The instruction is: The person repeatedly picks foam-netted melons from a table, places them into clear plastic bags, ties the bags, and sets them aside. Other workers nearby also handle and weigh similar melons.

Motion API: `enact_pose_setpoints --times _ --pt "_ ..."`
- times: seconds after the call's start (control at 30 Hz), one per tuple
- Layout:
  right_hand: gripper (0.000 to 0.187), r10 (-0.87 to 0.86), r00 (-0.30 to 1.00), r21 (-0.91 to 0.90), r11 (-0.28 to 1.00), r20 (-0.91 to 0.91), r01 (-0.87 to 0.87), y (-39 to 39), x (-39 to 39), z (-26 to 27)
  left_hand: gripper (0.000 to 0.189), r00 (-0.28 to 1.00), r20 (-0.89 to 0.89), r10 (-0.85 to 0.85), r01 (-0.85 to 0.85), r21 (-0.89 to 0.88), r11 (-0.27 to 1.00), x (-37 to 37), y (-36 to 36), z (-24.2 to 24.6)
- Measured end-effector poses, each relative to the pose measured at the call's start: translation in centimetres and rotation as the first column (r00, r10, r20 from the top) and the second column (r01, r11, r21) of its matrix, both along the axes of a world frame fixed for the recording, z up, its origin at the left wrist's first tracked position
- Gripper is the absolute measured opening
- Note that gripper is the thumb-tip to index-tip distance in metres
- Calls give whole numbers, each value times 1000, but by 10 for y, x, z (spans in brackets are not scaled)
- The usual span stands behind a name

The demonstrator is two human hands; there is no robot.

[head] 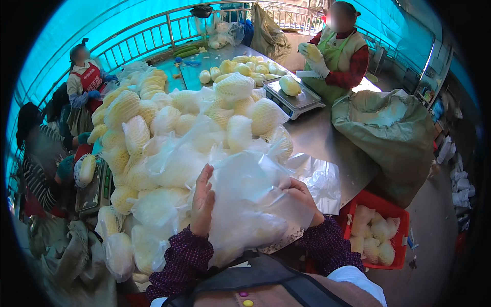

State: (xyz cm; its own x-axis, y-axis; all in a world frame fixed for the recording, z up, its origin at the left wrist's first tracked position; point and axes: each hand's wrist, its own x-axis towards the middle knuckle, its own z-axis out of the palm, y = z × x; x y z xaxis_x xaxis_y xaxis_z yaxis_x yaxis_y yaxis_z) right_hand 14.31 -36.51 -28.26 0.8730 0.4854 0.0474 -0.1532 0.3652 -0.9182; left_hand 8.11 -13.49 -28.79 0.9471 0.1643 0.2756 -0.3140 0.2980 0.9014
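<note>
A clear plastic bag (249, 180) spreads in front of my body, its lower part lying over a pale bundle whose contents blur through the film. My right hand (303, 193) pinches the bag's right side between thumb and fingers. On the other side, my left hand (202, 203) is raised with the palm turned inward and fingers apart, close to the bag's left edge. Directly beyond is a large heap of napa cabbages in foam net sleeves (184, 122), some inside clear bags. To the right of my bag, a stack of flat plastic bags (316, 178) lies on the metal table (318, 134).
A digital scale (295, 101) bears one cabbage; an aproned person (339, 57) stands behind it holding another. Two people work at left near a second scale (90, 195). At right are a large woven sack (383, 153) and a red crate (402, 245) of netted cabbages.
</note>
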Motion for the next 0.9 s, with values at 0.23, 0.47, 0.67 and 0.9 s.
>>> enact_pose_setpoints --times 0.23,0.47,0.67,0.9 --pt "14 491 749 -560 805 445 -195 -14 -19 77 73 864 464 -192 -426 880 210 -32 1 122" --pt "19 -156 982 457 885 106 91 46 -21 88 39 954 -238 -183 258 337 905 -25 21 104" --pt "9 388 885 -170 920 259 -354 71 -47 98 76 897 329 -294 -123 827 549 -20 24 93" --pt "41 345 920 362 847 185 -391 70 -26 120 10 973 180 -145 57 418 907 -9 36 68"
